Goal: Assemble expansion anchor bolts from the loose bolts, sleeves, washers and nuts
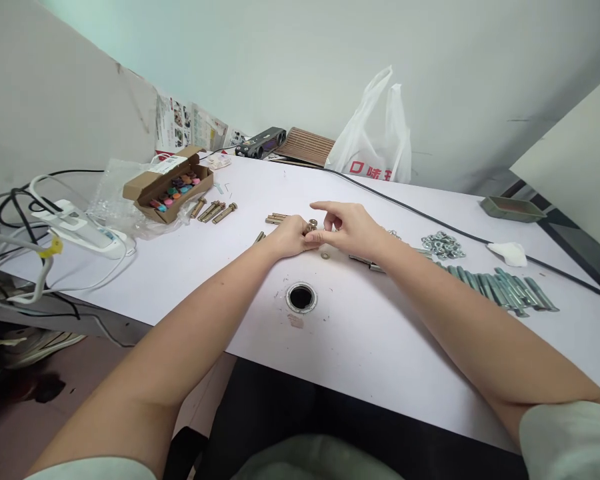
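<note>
My left hand (293,237) is closed around a brass-coloured bolt, mostly hidden in the fingers, with a nut (313,223) showing at its top. Close against it, my right hand (347,225) has its index finger stretched out above the nut and its thumb by the left fingers. Nothing shows in its grasp. A loose washer (325,255) lies on the table just below the hands. Behind my left hand are several brass-coloured metal pieces (276,218), and metal tubes (367,263) lie partly hidden under my right forearm.
Assembled brass-coloured bolts (211,211) lie beside an open cardboard box (173,217) of coloured items. At right are silvery bolts (510,290), a heap of nuts (443,245) and a green tray (513,209). A black cable (405,200) crosses the table; a round hole (301,297) is near its front.
</note>
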Motion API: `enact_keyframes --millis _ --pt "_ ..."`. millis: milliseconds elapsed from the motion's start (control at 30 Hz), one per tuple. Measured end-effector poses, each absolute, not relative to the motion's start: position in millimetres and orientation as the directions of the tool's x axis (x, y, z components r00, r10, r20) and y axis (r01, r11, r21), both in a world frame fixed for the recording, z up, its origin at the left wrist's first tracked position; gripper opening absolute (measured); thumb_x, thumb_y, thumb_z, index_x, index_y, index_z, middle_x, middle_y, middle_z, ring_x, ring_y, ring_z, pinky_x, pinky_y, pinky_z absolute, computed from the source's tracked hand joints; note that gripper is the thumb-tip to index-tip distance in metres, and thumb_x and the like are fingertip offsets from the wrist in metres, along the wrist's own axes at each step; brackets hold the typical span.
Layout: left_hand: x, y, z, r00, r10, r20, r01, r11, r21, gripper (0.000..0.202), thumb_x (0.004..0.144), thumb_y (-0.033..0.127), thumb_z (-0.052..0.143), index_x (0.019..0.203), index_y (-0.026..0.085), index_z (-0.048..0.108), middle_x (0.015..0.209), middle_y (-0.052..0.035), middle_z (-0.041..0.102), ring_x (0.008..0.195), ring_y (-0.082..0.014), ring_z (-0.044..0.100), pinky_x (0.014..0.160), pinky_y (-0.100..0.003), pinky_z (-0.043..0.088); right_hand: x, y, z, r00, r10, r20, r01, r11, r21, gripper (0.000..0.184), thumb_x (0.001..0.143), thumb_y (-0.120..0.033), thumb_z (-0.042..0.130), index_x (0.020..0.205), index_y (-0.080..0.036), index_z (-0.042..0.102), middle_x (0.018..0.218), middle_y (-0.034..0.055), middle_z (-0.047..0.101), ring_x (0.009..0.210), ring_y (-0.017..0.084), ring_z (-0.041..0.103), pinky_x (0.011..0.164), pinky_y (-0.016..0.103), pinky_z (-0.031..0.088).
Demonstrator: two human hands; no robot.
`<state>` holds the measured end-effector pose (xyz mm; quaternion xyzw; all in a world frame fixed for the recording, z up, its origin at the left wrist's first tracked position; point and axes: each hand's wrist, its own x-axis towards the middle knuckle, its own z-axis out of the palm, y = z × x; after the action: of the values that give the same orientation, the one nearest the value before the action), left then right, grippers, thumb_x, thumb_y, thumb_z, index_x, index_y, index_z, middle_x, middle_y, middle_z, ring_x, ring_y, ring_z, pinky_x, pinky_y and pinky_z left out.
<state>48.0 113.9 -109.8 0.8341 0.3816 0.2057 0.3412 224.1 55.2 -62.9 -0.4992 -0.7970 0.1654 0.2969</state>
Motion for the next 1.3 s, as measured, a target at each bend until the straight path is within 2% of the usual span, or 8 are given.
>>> enact_keyframes --millis 167,300,467,667,867,1067,1200,1300 --pt "50 109 -107 0.581 0.812 0.045 0.502 -0.401 0.766 0.046 0.073 0.053 0.064 0.049 0.017 0.046 0.048 0.0031 0.037 0.048 -0.0069 0.031 0.049 -0.027 0.022 220 39 -74 -0.08 0.926 0.368 0.613 0.337 -0.714 0.058 0.087 -0.062 0.055 0.053 -0.015 0.058 0.045 -0.0009 0.04 0.046 0.009 0.033 0.05 0.029 0.027" --pt "50 108 -107 0.598 0.799 0.06 0.483 -0.42 0.768 0.045 0.072 0.048 0.064 0.048 0.017 0.042 0.048 0.0038 0.035 0.049 -0.0068 0.031 0.05 -0.027 0.021 210 38 -79 -0.099 0.93 0.354 0.492 0.355 -0.795 0.054 0.09 -0.066 0.049 0.074 -0.017 0.065 0.049 -0.0005 0.049 0.047 0.012 0.046 0.052 0.027 0.035" --pt "50 108 -106 0.574 0.819 0.024 0.504 -0.376 0.777 0.041 0.072 0.051 0.065 0.055 0.015 0.057 0.051 0.0022 0.045 0.052 -0.0084 0.039 0.051 -0.026 0.027 213 40 -82 0.133 0.919 0.372 0.434 0.283 -0.855 0.071 0.091 -0.072 0.038 0.043 -0.02 0.046 0.039 0.0029 0.041 0.043 0.012 0.045 0.049 0.028 0.036" --pt "50 110 -107 0.603 0.797 0.04 0.483 -0.405 0.776 0.038 0.073 0.045 0.065 0.052 0.014 0.055 0.048 0.0035 0.04 0.049 -0.0068 0.033 0.049 -0.026 0.023 211 41 -87 -0.054 0.972 0.227 0.311 0.232 -0.921 0.067 0.09 -0.074 0.037 0.083 -0.016 0.069 0.049 0.0024 0.054 0.046 0.014 0.049 0.051 0.028 0.04" --pt "51 110 -107 0.567 0.823 -0.011 0.54 -0.362 0.76 0.042 0.073 0.054 0.065 0.064 0.013 0.07 0.051 0.0017 0.049 0.049 -0.0086 0.04 0.05 -0.025 0.027 218 43 -90 0.199 0.921 0.334 0.362 0.248 -0.898 0.071 0.092 -0.071 0.034 0.048 -0.02 0.053 0.039 0.0026 0.04 0.043 0.013 0.044 0.047 0.028 0.037" --pt "50 115 -112 0.632 0.772 0.068 0.46 -0.444 0.769 0.038 0.072 0.047 0.066 0.056 0.013 0.061 0.049 0.0037 0.043 0.051 -0.0073 0.035 0.051 -0.025 0.026 207 41 -95 -0.096 0.954 0.282 0.402 0.297 -0.866 0.047 0.088 -0.059 0.056 0.106 -0.018 0.07 0.053 -0.0009 0.057 0.049 0.014 0.051 0.052 0.027 0.04" --pt "50 111 -110 0.616 0.784 0.074 0.465 -0.439 0.769 0.047 0.072 0.051 0.067 0.048 0.015 0.05 0.046 0.0052 0.032 0.049 -0.0057 0.027 0.05 -0.026 0.02 210 41 -95 0.068 0.899 0.433 0.469 0.355 -0.809 0.058 0.091 -0.06 0.047 0.058 -0.016 0.065 0.048 0.002 0.051 0.048 0.012 0.045 0.052 0.028 0.036" --pt "50 107 -107 0.579 0.814 0.051 0.501 -0.405 0.765 0.046 0.074 0.053 0.066 0.052 0.014 0.058 0.045 0.0049 0.036 0.047 -0.0053 0.029 0.048 -0.025 0.019 212 40 -95 0.147 0.867 0.475 0.485 0.356 -0.799 0.058 0.092 -0.056 0.047 0.051 -0.017 0.059 0.045 0.0016 0.046 0.046 0.012 0.041 0.05 0.029 0.033"
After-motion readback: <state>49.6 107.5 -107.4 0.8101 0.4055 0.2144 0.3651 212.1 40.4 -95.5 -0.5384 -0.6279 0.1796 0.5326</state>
